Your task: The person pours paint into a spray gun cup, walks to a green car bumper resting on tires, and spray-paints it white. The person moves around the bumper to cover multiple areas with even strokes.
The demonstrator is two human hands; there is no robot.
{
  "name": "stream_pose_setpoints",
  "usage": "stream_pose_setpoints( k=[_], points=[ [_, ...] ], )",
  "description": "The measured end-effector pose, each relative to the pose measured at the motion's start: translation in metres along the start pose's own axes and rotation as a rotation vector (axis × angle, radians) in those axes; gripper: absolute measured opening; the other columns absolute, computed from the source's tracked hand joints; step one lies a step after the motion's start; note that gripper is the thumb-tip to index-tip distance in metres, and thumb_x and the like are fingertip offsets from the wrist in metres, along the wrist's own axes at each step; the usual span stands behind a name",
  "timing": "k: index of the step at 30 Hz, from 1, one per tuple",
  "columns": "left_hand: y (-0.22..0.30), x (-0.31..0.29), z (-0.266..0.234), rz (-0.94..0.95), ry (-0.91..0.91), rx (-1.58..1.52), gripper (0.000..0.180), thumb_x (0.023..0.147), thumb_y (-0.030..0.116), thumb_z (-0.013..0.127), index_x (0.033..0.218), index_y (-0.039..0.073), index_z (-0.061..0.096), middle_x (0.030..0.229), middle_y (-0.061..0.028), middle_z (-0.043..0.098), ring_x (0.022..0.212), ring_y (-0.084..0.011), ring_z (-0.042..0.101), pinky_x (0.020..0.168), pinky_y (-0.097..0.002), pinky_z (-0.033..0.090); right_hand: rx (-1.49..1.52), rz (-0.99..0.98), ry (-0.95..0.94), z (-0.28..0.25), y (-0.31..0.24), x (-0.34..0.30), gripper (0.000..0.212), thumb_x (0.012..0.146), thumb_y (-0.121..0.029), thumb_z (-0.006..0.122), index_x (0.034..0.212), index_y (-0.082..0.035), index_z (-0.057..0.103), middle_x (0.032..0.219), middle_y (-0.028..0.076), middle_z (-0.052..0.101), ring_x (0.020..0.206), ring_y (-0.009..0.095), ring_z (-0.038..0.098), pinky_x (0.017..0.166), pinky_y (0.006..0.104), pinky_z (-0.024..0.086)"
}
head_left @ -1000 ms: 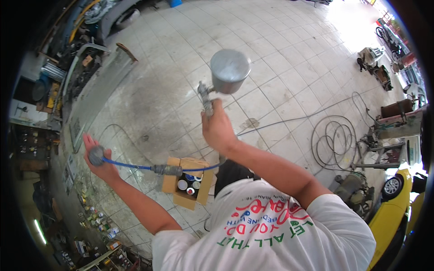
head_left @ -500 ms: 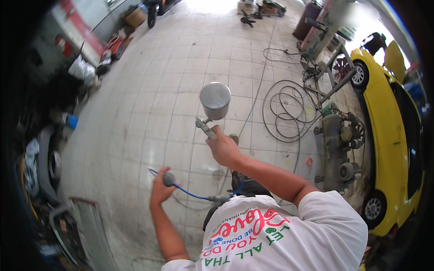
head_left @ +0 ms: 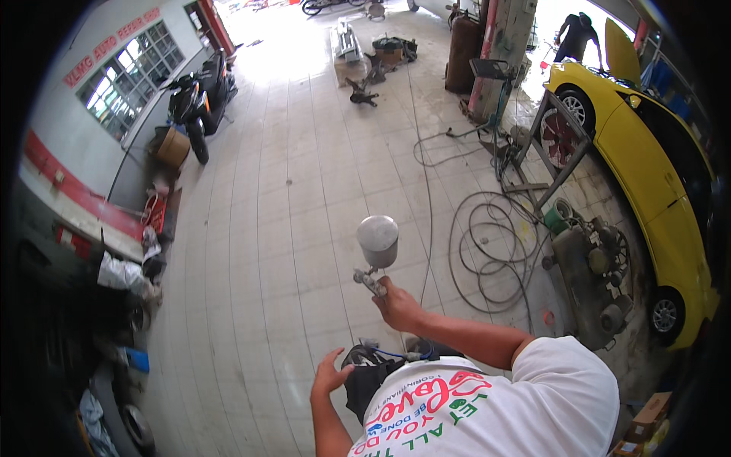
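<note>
My right hand (head_left: 400, 305) is wrapped around the handle of a metal spray gun (head_left: 368, 282). On top of the gun sits a grey, lidded paint cup (head_left: 378, 242), upright or nearly so. Lower and to the left, my left hand (head_left: 331, 371) is empty, its fingers stretched and thumb apart, close to my dark shorts. A blue air hose (head_left: 392, 353) runs beside my waist, its end near a small dark fitting that I cannot make out clearly.
Coiled hose (head_left: 491, 251) lies on the tiled floor at right, near an air compressor (head_left: 582, 259) and a metal-framed fan (head_left: 560, 141). A yellow car (head_left: 647, 167) stands beyond. A motorcycle (head_left: 199, 107) is parked at far left; another person (head_left: 579, 36) stands by the car.
My left hand has let go of the blue hose and its round grey fitting, moving in toward my body. The view has tilted up, and the spray gun stays in my right hand.
</note>
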State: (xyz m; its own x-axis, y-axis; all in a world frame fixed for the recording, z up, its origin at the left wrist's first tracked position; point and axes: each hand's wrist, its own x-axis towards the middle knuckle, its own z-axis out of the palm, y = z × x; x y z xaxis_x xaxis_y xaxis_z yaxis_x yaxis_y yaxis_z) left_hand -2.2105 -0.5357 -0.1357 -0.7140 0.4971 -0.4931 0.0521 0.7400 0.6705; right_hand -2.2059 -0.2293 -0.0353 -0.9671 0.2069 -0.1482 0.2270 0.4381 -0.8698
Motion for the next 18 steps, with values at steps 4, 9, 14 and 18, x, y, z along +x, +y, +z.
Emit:
stream_pose_setpoints(
  k=[4,9,14,18],
  points=[
    [0.018,0.140,-0.033,0.273,-0.058,-0.087,0.083,0.076,0.027,0.083,0.147,0.009,0.045,0.152,-0.0218,0.042,0.143,-0.0373,0.038,0.118,-0.0432,0.032,0.039,-0.082,0.045,0.005,-0.024,0.134,0.034,0.098,-0.016,0.057,0.123,-0.002,0.039,0.088,0.030,0.064,0.087,0.053,0.061,0.073,0.0580,0.046],
    [0.026,0.346,-0.078,0.507,-0.266,0.019,0.096,0.079,0.041,0.080,0.157,0.013,0.031,0.163,-0.0220,0.023,0.149,-0.0408,0.024,0.121,-0.0455,0.025,0.068,-0.118,0.216,-0.016,-0.071,0.307,0.031,0.097,-0.015,0.057,0.119,0.000,0.039,0.090,0.032,0.064,0.085,0.054,0.060,0.071,0.0597,0.046],
    [0.066,0.504,-0.159,0.577,-0.397,0.344,0.089,0.081,0.050,0.075,0.154,0.018,0.037,0.158,-0.0214,0.034,0.145,-0.0422,0.032,0.120,-0.0474,0.029,-0.016,0.034,0.401,-0.084,-0.119,0.434,0.031,0.098,-0.013,0.057,0.118,0.000,0.036,0.086,0.032,0.063,0.084,0.054,0.061,0.070,0.0585,0.046],
    [0.030,0.620,-0.168,0.362,-0.839,0.464,0.056,0.081,0.039,0.075,0.131,0.015,0.065,0.145,-0.0184,0.053,0.137,-0.0367,0.046,0.113,-0.0448,0.039,0.005,-0.010,0.517,-0.143,-0.111,0.534,0.030,0.098,-0.014,0.056,0.117,-0.001,0.037,0.083,0.030,0.062,0.083,0.053,0.061,0.070,0.0573,0.047]
  ],
)
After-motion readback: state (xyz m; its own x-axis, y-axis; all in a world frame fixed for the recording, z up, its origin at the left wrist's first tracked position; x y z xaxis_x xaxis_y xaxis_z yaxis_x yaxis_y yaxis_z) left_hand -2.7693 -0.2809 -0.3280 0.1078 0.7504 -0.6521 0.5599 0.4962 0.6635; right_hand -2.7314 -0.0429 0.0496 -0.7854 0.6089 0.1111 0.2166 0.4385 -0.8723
